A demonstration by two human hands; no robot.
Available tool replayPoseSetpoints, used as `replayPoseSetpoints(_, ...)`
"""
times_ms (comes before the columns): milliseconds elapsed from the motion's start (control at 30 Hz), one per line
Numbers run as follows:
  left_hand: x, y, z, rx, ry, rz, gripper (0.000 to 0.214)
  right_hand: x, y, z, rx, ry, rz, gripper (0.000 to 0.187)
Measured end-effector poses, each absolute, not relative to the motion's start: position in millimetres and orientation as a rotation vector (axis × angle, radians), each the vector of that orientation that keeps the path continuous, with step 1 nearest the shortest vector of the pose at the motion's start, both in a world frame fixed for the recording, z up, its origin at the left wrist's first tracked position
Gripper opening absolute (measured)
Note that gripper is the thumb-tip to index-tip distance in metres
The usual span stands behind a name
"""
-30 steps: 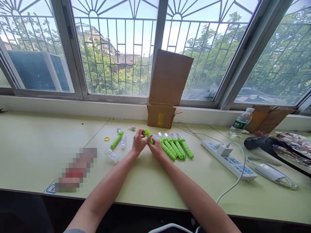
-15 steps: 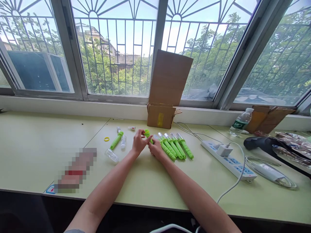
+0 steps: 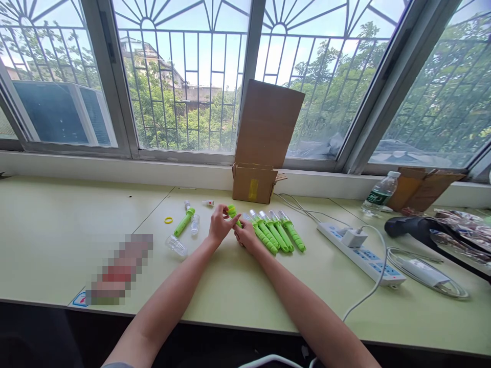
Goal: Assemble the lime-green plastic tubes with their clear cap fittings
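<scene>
Both hands meet over the middle of the pale green table (image 3: 57, 240). My left hand (image 3: 218, 226) pinches the top end of a green ridged stick (image 3: 232, 211). My right hand (image 3: 246, 236) is closed round the lower part of the same stick. Just to the right lies a row of several finished green sticks (image 3: 276, 231) with clear caps, side by side. Left of my hands lie another green stick (image 3: 184, 221), two clear caps (image 3: 176, 245), a yellow ring (image 3: 168, 220) and a small white part (image 3: 208, 202).
An open cardboard box (image 3: 253, 181) stands at the window sill behind the sticks. A white power strip (image 3: 360, 253) with cables, a water bottle (image 3: 379, 194), a black device (image 3: 418, 227) and more cardboard lie at the right. A blurred patch covers something at the near left.
</scene>
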State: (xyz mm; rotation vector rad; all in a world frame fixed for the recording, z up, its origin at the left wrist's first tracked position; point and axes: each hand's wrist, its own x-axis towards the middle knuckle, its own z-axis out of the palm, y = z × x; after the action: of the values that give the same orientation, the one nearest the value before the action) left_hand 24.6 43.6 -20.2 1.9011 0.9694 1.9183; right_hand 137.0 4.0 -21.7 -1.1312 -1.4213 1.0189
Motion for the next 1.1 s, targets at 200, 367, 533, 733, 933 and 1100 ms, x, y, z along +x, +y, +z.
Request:
replayPoseSetpoints(200, 24.9, 44.7, -19.9, 1.905, 0.98, 1.93, 0.041, 137.9, 6.2, -24.0, -1.121, -1.407, 1.029, 0.044)
replayPoseSetpoints(367, 24.8, 45.1, -19.8, 1.913, 0.99, 1.932, 0.04, 138.6, 6.8, -24.6, -1.141, -1.403, 1.046, 0.043)
replayPoseSetpoints(533, 24.9, 45.6, -20.5, 1.935, 0.994, 1.945, 0.038, 138.6, 7.1, -24.5, -1.123, -1.398, 1.056, 0.043)
replayPoseSetpoints(733, 25.2, 44.4, -21.6, 1.937, 0.996, 1.936, 0.037, 138.5, 7.6, -24.7, -1.126, -1.403, 1.059, 0.043)
replayPoseSetpoints(933, 25.1, 43.3, -22.0, 1.943, 0.992, 1.94, 0.037, 139.3, 7.1, -24.0, -1.109, -1.389, 1.1, 0.04)
replayPoseSetpoints(1100, 24.0, 41.7, -21.8, 1.941, 1.03, 1.892, 0.037, 140.2, 6.5, -21.5, -1.11, -1.373, 1.136, 0.038)
